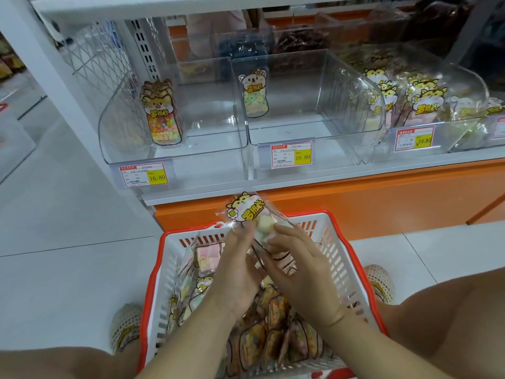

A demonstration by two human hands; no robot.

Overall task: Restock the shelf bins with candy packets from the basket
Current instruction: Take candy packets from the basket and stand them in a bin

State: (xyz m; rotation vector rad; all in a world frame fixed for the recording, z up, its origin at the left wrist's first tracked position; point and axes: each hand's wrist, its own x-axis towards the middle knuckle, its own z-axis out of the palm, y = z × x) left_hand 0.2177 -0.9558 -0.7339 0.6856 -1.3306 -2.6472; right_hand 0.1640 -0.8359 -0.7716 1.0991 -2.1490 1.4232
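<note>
A white basket with a red rim [340, 250] stands on the floor between my knees, filled with several candy packets [276, 343]. Above it, my left hand [235, 266] and my right hand [300, 272] together hold one clear candy packet [250, 210] with a cartoon animal label and pastel sweets, tilted up toward the shelf. Three clear shelf bins sit ahead: the left bin [175, 149] holds a few upright packets [161, 113], the middle bin [314, 105] holds one packet [255, 93] at its back left, the right bin [426, 105] is nearly full.
Price tags [143, 175] reading 16.80 hang on the bins' fronts. An orange base panel [382, 198] runs under the white shelf edge. My feet in mesh shoes [124, 326] flank the basket on the pale tiled floor. A wire mesh panel [95, 58] closes the shelf's left end.
</note>
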